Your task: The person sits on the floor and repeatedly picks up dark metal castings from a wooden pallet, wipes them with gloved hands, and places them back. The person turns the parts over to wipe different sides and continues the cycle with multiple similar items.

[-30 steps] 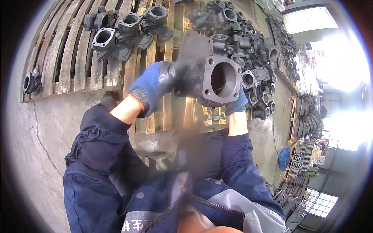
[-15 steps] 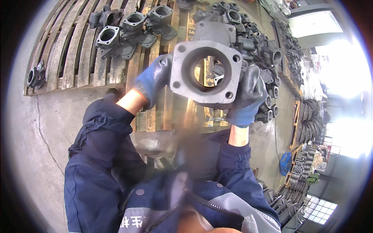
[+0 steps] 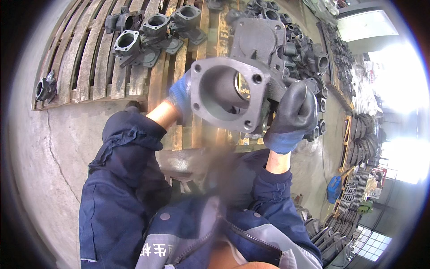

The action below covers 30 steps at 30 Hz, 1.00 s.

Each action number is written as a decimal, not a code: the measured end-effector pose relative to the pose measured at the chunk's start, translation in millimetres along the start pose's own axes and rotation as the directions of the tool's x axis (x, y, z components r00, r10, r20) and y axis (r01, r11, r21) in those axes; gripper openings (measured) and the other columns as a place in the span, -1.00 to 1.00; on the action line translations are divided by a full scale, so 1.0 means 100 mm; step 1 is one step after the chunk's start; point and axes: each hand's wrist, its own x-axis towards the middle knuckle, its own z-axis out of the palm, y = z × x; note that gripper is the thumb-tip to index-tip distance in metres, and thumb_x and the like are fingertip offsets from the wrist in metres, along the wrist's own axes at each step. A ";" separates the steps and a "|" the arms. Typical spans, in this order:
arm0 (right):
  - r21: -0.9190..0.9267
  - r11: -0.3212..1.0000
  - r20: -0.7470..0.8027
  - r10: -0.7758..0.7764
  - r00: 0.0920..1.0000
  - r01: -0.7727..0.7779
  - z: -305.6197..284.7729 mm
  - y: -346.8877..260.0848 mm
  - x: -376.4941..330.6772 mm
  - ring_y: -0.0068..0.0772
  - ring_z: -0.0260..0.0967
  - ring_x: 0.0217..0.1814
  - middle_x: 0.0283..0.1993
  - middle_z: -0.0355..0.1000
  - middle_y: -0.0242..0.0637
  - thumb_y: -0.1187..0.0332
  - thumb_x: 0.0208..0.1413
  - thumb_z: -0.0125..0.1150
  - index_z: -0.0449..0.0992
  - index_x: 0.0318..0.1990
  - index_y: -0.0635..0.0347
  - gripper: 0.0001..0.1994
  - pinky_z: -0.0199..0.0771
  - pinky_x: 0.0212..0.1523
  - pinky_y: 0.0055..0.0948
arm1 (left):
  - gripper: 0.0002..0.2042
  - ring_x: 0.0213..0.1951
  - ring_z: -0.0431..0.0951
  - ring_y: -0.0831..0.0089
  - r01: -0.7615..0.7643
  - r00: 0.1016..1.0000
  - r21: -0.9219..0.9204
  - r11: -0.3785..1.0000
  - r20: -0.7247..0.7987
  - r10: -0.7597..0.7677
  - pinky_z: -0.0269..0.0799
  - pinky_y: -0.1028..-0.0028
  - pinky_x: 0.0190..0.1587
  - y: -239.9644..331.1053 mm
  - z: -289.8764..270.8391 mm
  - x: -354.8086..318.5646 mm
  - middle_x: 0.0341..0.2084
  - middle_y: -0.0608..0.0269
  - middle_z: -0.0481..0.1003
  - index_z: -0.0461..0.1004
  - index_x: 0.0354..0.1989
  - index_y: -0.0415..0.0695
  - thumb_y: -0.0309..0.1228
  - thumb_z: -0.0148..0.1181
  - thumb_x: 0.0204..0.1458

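A dark grey cast metal housing (image 3: 207, 117) is held up between my hands, its square flange with a wide bore and a bolt hole in each corner facing me. A second flat flange (image 3: 255, 38) on the same casting points away at the far side. My left hand (image 3: 181, 95), in a blue and black work glove, grips the left side; its fingers are mostly hidden behind the casting. On the right, my gloved right hand (image 3: 295, 112) has its fingers curled closed round the casting's edge.
Slatted wooden pallets (image 3: 85, 58) lie beyond on a concrete floor (image 3: 58, 148). Several similar castings (image 3: 156, 24) stand on the left pallet, with one small casting (image 3: 45, 88) near its corner. More castings (image 3: 313, 58) crowd the right. A blue bag-like object (image 3: 333, 189) lies farther right.
The casting has turned in my hands, so its bore now opens at a slant and more of the far flange shows. My right hand has shifted slightly right and down.
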 end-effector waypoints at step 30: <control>0.505 0.553 0.446 0.490 0.749 -0.662 0.49 0.59 -0.29 -0.49 0.34 -0.31 -0.24 0.45 -0.19 0.16 0.31 0.07 0.42 0.05 0.43 -0.57 0.41 -0.27 -0.40 | -0.85 -0.29 0.51 -0.06 -0.434 0.817 0.698 0.570 0.038 0.575 0.47 0.15 -0.25 0.56 -0.29 -0.08 -0.32 -0.09 0.48 0.26 -0.13 -0.13 -0.57 -0.06 0.13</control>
